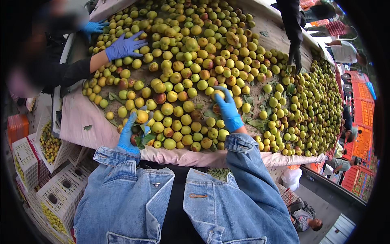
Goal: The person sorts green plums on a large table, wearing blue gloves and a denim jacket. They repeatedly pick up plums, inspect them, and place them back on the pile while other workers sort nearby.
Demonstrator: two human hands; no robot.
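Observation:
My left hand (129, 133), in a blue glove, curls around a yellow apple (141, 117) at the near left of the fruit pile. Beside that palm are green leaves (146, 137) and a reddish fruit, partly hidden by the fingers. Farther right, my right hand (229, 110), also gloved in blue, has its fingers closed on another yellow-green apple (218, 95). Loose green and yellow apples (191, 107), some blushed red or brown, surround both hands. They lie on a cloth-covered sorting table (91, 122) together with stray leaves.
At left, a co-worker's purple-gloved hand (124, 46) reaches over the apples, near another blue-gloved hand (94, 27). A dark-gloved hand (295, 59) comes in from the far right. White plastic crates (65, 191) stand lower left; orange crates (362, 118) are stacked right.

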